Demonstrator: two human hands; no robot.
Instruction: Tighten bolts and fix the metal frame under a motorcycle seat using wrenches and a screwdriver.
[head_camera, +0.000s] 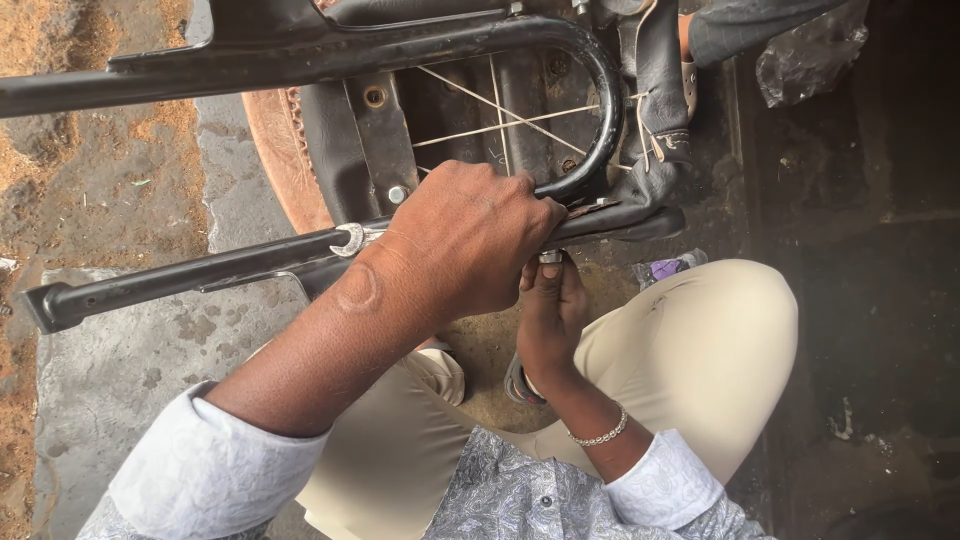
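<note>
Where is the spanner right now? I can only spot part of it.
In the head view, the spanner lies along the black metal frame bar, its ring end showing just left of the left hand, which covers the rest.

A squatting person in beige trousers (690, 340) works on an overturned bicycle's black rear carrier frame (300, 255). The left hand (470, 245) is closed over a silver spanner (352, 240) on the lower bar; the right hand (550, 310), a bead bracelet (600, 435) at its wrist, pinches a small metal fitting (551, 257) just beneath. Spokes (500, 120) show at 12 o'clock.
</note>
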